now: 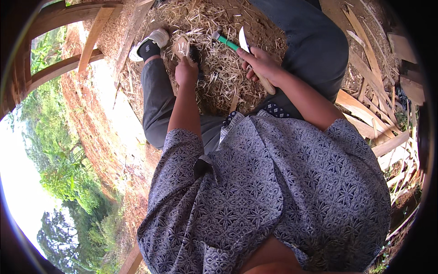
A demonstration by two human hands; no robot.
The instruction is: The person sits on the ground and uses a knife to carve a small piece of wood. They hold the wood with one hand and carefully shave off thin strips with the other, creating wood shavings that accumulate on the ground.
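Observation:
My right hand (265,67) is closed around a knife with a pale wooden handle (266,85). Its curved blade (243,39) points away from me, above the thumb side of the hand. Just left of the blade is a hammer (226,42) with a green handle, lying over the shavings; the end of its handle reaches close to my right thumb. My left hand (186,71) grips a pale piece of wood (182,47), which sticks out beyond the fingers. A dark object (195,55) next to that wood is too unclear to name.
Wood shavings (219,86) cover the ground between my legs. My left shoe (157,38) rests beyond the left hand. Planks and split wood (365,114) lie at the right. Wooden beams (93,39) frame the far left, with a slope and greenery outside.

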